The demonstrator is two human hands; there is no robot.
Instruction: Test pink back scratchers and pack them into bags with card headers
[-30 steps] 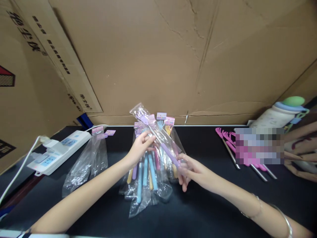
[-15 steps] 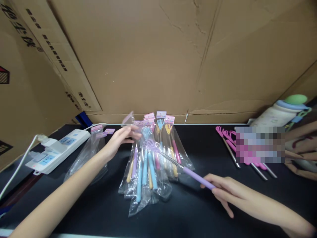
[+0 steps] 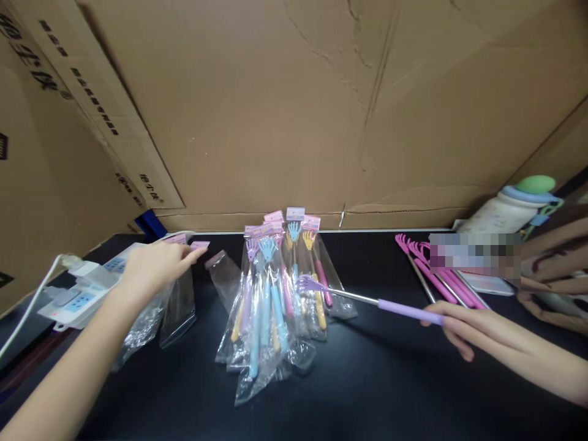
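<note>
My right hand [image 3: 462, 327] is closed on the lilac handle of a bare purple back scratcher [image 3: 395, 307]. It holds the scratcher low over the black table [image 3: 367, 392], with the claw head beside a heap of bagged pastel back scratchers [image 3: 271, 306]. My left hand [image 3: 154, 264] reaches left with fingers stretched flat on a pile of empty clear bags [image 3: 177, 303] and grips nothing. One loose empty bag [image 3: 223, 277] lies between that pile and the heap.
A white power strip [image 3: 87, 288] with a cable lies at the far left. Several bare pink back scratchers [image 3: 425, 266] lie at the right, behind them a bottle with a green cap [image 3: 509, 211]. Cardboard walls [image 3: 294, 110] close off the back and left.
My right hand drew the purple scratcher out of its bag and carried it right. My left hand took the empty bag away to the left, let it go, and reached the bag pile.
</note>
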